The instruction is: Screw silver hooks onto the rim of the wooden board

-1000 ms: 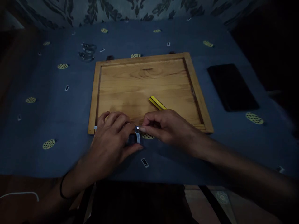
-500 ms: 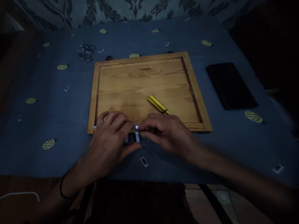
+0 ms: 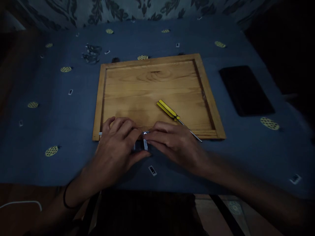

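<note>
At the near edge of the wooden board (image 3: 220, 124), my left hand (image 3: 115, 141) is closed around a small metal bracket (image 3: 145, 145). Its fingers curl over the far side, while the thumb stretches along the near side. The fingertips of my right hand (image 3: 177, 144) are pinched together at the bright screw head (image 3: 145, 133) on top of the bracket. Much of the metal part is hidden under both hands. A yellow-handled screwdriver (image 3: 168, 109) lies on the board beyond my right hand, its shaft pointing down to the right.
Several small dark metal pieces (image 3: 91, 53) lie at the back left of the blue patterned tablecloth (image 3: 73, 131). A dark, flat, tablet-like object (image 3: 246, 90) rests to the right of the board. The patterned backing (image 3: 137, 9) borders the table's far side.
My right hand has shifted slightly, its fingertips now covering more of the screw and bracket. More of the screwdriver's shaft shows beyond it. My left hand keeps its hold.
</note>
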The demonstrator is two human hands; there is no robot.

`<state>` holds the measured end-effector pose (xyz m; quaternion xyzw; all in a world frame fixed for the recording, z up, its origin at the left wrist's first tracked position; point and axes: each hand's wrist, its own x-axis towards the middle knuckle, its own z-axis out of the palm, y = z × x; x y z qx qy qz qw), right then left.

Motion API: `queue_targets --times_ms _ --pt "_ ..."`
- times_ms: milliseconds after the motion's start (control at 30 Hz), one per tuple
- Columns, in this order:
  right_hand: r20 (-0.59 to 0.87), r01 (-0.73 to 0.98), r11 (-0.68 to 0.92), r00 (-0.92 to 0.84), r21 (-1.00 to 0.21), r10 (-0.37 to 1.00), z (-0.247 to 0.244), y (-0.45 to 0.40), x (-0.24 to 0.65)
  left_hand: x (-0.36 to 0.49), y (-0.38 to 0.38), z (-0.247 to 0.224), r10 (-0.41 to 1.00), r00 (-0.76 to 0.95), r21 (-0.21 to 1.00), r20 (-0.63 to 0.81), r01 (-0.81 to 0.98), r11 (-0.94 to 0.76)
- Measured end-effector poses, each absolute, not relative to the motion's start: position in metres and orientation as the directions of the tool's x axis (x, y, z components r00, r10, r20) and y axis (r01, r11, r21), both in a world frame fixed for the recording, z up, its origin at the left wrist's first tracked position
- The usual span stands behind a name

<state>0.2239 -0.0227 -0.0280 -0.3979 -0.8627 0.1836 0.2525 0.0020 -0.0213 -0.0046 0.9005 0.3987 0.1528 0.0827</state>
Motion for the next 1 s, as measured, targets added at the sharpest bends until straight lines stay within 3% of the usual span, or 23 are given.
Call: queue_targets --times_ms 600,1000 --pt "0.391 0.606 0.666 -0.538 -0.435 0.746 -0.0306 -0.0245 0.2217 0.0029 -0.0208 -0.004 0.746 0.631 0.282 0.214 0.691 -0.665" --pt "0.44 0.593 0.664 -0.499 -0.455 0.747 -0.0297 -0.024 0.2205 0.0023 -0.0204 -0.0057 0.731 0.642 0.264 0.232 0.682 -0.682"
